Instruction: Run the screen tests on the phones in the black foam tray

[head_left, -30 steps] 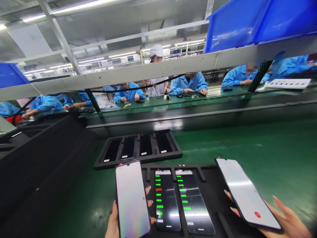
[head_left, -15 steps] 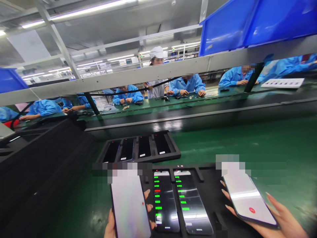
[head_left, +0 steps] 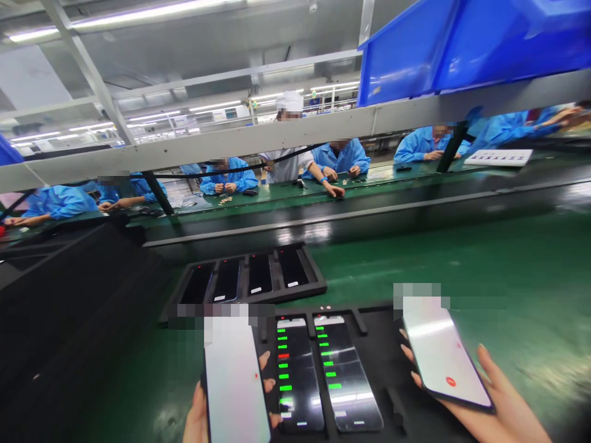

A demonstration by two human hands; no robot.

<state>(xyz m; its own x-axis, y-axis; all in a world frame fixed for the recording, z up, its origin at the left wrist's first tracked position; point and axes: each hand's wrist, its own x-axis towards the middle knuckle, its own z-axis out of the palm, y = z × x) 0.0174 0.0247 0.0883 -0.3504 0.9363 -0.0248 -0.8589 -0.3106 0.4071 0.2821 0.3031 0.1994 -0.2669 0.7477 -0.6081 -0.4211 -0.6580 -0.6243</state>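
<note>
Left hand (head_left: 198, 418) gripping one smartphone (head_left: 235, 381) by its edges, right hand (head_left: 489, 424) cradling a second smartphone (head_left: 441, 354), both screens angled upward (for viewing, probably), held just over a black tray (head_left: 383, 320) of bar-lit phones (head_left: 298, 375) on the green table (head_left: 462, 258).

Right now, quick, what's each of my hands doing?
Left hand: closed, holding a smartphone upright by its edges.
Right hand: closed, holding a second smartphone, tilted.
</note>
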